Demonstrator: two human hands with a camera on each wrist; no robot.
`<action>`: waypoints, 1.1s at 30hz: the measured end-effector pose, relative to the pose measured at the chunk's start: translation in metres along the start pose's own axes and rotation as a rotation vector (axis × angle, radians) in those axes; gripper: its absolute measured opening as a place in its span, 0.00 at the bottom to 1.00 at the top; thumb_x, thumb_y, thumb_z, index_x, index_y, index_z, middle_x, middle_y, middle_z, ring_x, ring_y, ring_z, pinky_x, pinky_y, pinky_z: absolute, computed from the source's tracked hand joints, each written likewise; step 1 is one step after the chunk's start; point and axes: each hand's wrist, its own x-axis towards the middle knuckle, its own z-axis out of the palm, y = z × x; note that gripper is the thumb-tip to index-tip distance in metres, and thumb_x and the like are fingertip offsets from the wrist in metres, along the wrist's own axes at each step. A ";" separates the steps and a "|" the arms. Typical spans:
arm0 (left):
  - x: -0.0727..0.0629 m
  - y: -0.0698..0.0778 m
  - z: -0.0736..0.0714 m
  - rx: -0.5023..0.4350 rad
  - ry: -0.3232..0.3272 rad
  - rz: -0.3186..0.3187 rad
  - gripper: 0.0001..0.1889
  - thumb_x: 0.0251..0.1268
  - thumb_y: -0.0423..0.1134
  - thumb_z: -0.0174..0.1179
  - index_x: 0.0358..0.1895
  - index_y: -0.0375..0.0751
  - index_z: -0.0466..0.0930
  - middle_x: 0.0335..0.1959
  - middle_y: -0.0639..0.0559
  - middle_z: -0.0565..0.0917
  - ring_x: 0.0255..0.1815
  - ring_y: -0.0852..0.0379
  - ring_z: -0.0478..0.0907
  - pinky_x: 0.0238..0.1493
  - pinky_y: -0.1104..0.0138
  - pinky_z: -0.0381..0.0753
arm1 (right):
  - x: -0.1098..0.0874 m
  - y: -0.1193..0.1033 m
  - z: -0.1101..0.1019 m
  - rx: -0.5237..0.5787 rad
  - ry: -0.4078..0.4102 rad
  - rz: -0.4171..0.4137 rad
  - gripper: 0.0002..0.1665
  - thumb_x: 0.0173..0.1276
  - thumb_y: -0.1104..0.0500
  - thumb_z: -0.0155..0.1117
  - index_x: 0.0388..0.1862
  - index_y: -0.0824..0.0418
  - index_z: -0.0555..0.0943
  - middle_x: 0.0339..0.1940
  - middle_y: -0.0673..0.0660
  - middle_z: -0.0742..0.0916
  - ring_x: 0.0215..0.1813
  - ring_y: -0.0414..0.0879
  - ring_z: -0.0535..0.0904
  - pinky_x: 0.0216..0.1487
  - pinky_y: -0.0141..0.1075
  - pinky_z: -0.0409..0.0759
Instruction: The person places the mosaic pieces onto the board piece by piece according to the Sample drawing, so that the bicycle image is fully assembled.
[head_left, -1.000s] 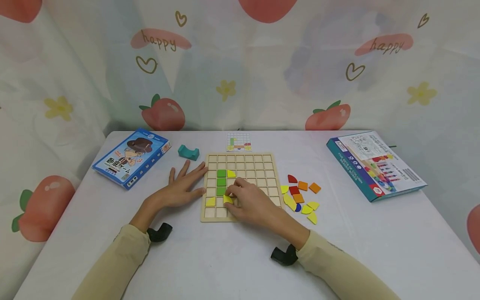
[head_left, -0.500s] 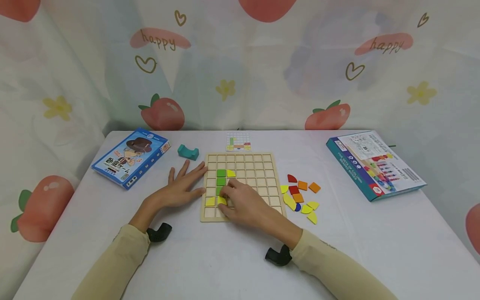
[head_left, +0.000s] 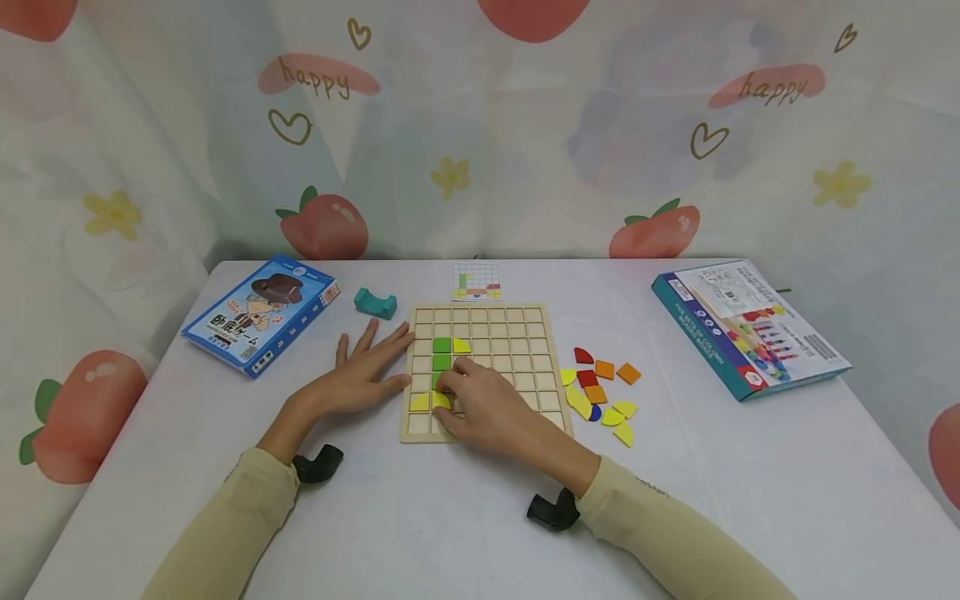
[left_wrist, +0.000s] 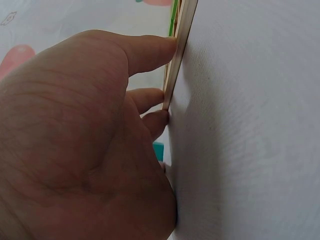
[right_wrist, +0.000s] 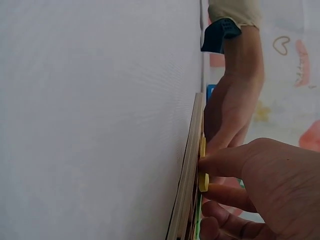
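Observation:
A wooden grid board (head_left: 519, 315) lies flat on the table. My left hand (head_left: 360, 379) has its fingers spread, with fingertips against the board's left edge. Over the board's lower left part, my right hand (head_left: 487, 404) pinches a yellow tile (right_wrist: 203, 182) between thumb and index finger. That tile is in the second column, beside another yellow tile (head_left: 420, 402) in the first. Green square tiles (head_left: 442, 344) stand in a column above it, the lowest partly hidden by my fingers. A yellow quarter-round tile (head_left: 461, 345) lies right of the top green one.
Loose red, orange, yellow and blue tiles (head_left: 595, 394) lie right of the board. A small pattern card (head_left: 476, 282) is behind it. A teal curved block (head_left: 376, 304) and a blue box (head_left: 262, 315) sit at left, a teal-edged box (head_left: 752, 329) at right.
My right hand has moved left with the yellow tile, from about the third column to the second, next to the first-column yellow tile. My left hand has stayed in place.

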 end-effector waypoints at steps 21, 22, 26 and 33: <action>0.001 -0.001 0.003 0.003 0.002 0.005 0.38 0.81 0.53 0.54 0.88 0.53 0.51 0.91 0.49 0.45 0.90 0.34 0.22 0.79 0.29 0.13 | -0.003 0.000 0.001 0.013 0.001 0.021 0.15 0.70 0.50 0.75 0.51 0.56 0.88 0.43 0.52 0.83 0.34 0.41 0.75 0.37 0.31 0.76; 0.001 -0.001 0.003 0.006 0.003 0.004 0.38 0.81 0.53 0.54 0.88 0.53 0.51 0.91 0.49 0.45 0.90 0.34 0.22 0.79 0.29 0.13 | -0.003 0.000 0.000 0.015 0.001 0.022 0.15 0.70 0.50 0.75 0.51 0.56 0.88 0.43 0.52 0.83 0.34 0.41 0.75 0.38 0.31 0.76; 0.001 -0.001 0.003 0.012 0.004 0.004 0.38 0.81 0.53 0.54 0.88 0.53 0.51 0.91 0.49 0.45 0.90 0.33 0.22 0.79 0.29 0.13 | -0.005 0.002 -0.002 0.028 0.003 0.022 0.14 0.70 0.51 0.75 0.50 0.55 0.88 0.42 0.52 0.83 0.35 0.41 0.76 0.38 0.31 0.77; 0.002 -0.002 0.001 0.021 0.006 0.001 0.38 0.81 0.53 0.53 0.88 0.53 0.51 0.91 0.49 0.45 0.90 0.34 0.21 0.79 0.29 0.13 | -0.008 0.007 -0.007 0.055 0.021 0.056 0.13 0.71 0.50 0.74 0.49 0.55 0.88 0.41 0.51 0.84 0.36 0.40 0.76 0.39 0.31 0.78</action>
